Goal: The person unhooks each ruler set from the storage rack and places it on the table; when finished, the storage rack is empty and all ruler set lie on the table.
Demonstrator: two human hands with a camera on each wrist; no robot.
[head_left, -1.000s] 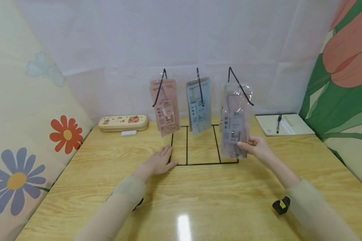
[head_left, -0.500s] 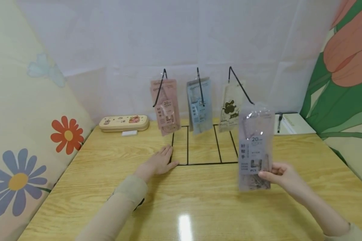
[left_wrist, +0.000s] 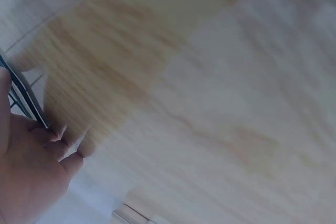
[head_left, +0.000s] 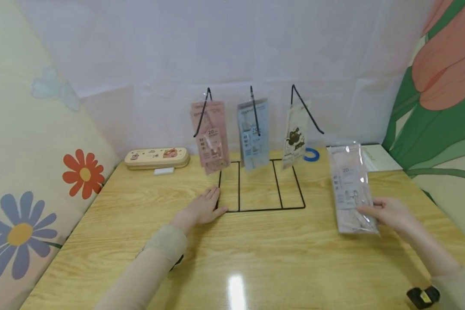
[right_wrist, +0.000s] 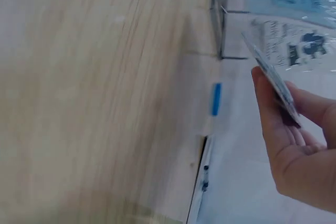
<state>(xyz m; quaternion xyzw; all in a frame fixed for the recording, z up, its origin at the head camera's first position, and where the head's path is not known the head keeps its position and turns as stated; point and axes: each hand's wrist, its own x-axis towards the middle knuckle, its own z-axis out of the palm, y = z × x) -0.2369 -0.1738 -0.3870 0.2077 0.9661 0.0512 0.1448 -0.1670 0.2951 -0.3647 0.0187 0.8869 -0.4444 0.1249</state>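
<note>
My right hand (head_left: pixel 391 212) pinches the lower right edge of a flat, pale purple plastic packet (head_left: pixel 350 183), marked "20" and held above the right of the table. In the right wrist view the packet (right_wrist: pixel 273 85) shows edge-on between thumb and fingers. My left hand (head_left: pixel 201 207) rests on the table against the left bar of a black wire display rack (head_left: pixel 261 210), fingers extended. Pink packets (head_left: pixel 210 137) hang from the rack's left hook, blue packets (head_left: pixel 252 133) from the middle one. A whitish packet with a dark cartoon animal (head_left: pixel 296 137) hangs on the right hook.
A cream pencil case (head_left: pixel 156 158) and a white eraser (head_left: pixel 164 171) lie at the back left. Behind the rack's right side is a blue ring-shaped object (head_left: pixel 311 155). A notebook (head_left: pixel 385 158) lies at the back right, partly behind the held packet.
My right hand has drawn the purple packet off the right hook, toward me and then to the right. The whitish packet and the blue ring came into sight. My left hand has stayed put.
</note>
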